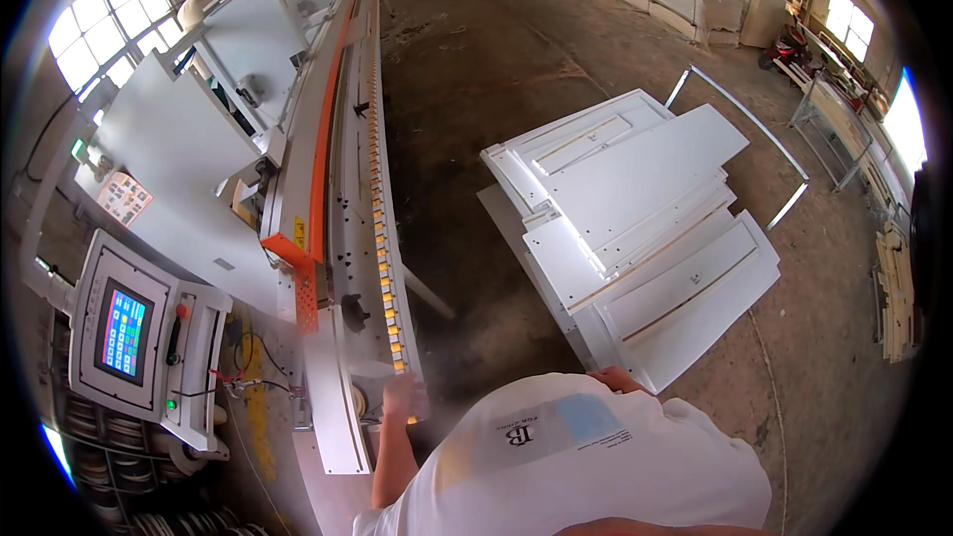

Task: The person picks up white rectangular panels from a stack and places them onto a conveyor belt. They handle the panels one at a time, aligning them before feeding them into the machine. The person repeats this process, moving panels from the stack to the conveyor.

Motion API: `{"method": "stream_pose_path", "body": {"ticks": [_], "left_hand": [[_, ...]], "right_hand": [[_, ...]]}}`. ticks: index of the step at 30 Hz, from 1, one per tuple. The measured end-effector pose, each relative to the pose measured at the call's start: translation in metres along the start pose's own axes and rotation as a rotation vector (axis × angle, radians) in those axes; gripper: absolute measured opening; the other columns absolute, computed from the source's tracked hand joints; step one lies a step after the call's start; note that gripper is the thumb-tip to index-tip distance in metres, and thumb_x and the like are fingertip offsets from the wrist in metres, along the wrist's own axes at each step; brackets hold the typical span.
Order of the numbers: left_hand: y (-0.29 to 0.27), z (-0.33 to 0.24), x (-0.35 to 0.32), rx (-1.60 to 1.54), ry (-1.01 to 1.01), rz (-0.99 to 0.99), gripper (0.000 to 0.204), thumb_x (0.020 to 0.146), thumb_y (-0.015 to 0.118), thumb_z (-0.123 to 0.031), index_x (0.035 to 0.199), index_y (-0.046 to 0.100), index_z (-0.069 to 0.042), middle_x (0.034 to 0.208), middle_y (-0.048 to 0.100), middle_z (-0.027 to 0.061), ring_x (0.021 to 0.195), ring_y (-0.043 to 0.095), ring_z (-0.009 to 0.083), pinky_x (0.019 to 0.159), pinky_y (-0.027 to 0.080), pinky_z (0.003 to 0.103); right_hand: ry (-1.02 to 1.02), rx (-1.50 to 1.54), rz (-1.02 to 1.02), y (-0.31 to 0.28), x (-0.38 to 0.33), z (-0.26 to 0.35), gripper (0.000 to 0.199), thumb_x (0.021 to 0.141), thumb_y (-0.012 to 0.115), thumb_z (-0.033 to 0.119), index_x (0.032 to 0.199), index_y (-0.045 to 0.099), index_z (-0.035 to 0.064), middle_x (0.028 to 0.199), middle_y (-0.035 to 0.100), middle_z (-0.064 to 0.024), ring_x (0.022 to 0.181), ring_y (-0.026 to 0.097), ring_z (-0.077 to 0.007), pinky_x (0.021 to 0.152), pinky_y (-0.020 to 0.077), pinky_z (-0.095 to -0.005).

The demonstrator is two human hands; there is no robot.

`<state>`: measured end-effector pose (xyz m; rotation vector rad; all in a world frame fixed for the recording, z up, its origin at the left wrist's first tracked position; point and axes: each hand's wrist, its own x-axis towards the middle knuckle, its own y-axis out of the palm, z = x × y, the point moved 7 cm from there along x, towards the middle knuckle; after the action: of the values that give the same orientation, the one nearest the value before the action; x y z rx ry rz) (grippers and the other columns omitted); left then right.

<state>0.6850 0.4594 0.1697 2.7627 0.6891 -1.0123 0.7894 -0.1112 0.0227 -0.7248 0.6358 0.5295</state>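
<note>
One pale-grey control console with a lit colour screen [149, 392] stands at the far left, beside a long pale-grey machine edged by an orange metal strip [320, 169]. At the machine's near end a narrow, flat white plate [336, 402] points toward the person. Along the machine's right edge runs a straight rail of small yellow rollers [385, 283], and the left hand [403, 399] is at its near corner; motion blur leaves me unable to tell whether its fingers are apart, together or clamped. Right of the person's white T-shirt [596, 457], the right hand [615, 378] shows only partly, at the near edge of a loose stack of flat white rectangular panels [635, 228]; its fingers are hidden, so their grip cannot be told. The panels lie overlapping and askew, low over the floor, several with grooves and small holes. They look stiff, smooth and fairly heavy, probably slippery face to face and easily chipped at the corners; the long edges, taken near mid-length with both hands, seem the best hold.
</note>
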Motion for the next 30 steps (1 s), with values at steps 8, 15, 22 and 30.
{"method": "stream_pose_path", "body": {"ticks": [8, 15, 22, 30], "left_hand": [[-0.008, 0.009, 0.005, 0.002, 0.003, 0.006, 0.030, 0.098, 0.062, -0.034, 0.114, 0.065, -0.008, 0.092, 0.074, 0.0063, 0.061, 0.068, 0.0134, 0.044, 0.046, 0.025], [-0.001, 0.003, 0.003, 0.027, 0.021, 0.021, 0.031, 0.098, 0.062, -0.034, 0.114, 0.064, -0.008, 0.094, 0.073, 0.0064, 0.062, 0.068, 0.0135, 0.045, 0.046, 0.025], [0.002, -0.001, 0.000, 0.008, 0.024, 0.033, 0.030, 0.098, 0.062, -0.034, 0.113, 0.064, -0.008, 0.094, 0.073, 0.0065, 0.063, 0.069, 0.0135, 0.045, 0.046, 0.025], [0.001, -0.003, -0.008, 0.005, -0.009, 0.005, 0.031, 0.097, 0.062, -0.033, 0.114, 0.063, -0.006, 0.093, 0.072, 0.0096, 0.063, 0.068, 0.0173, 0.046, 0.048, 0.029]], "right_hand": [[-0.002, -0.128, 0.036, 0.001, -0.004, 0.009, 0.062, 0.084, 0.063, 0.070, 0.102, 0.079, 0.0131, 0.103, 0.075, -0.0136, 0.098, 0.070, -0.0298, 0.088, 0.0520, -0.0401], [-0.217, -0.183, -0.008, 0.021, 0.039, -0.040, 0.062, 0.082, 0.063, 0.071, 0.101, 0.078, 0.0139, 0.100, 0.075, -0.0130, 0.093, 0.071, -0.0325, 0.085, 0.0530, -0.0425], [-0.200, 0.027, 0.003, 0.025, 0.045, -0.060, 0.059, 0.086, 0.065, 0.064, 0.103, 0.077, 0.0090, 0.099, 0.075, -0.0151, 0.093, 0.071, -0.0280, 0.084, 0.0532, -0.0404], [0.015, 0.093, -0.040, 0.002, -0.013, 0.005, 0.053, 0.088, 0.066, 0.058, 0.101, 0.077, 0.0081, 0.098, 0.075, -0.0144, 0.091, 0.071, -0.0260, 0.083, 0.0528, -0.0395]]}}
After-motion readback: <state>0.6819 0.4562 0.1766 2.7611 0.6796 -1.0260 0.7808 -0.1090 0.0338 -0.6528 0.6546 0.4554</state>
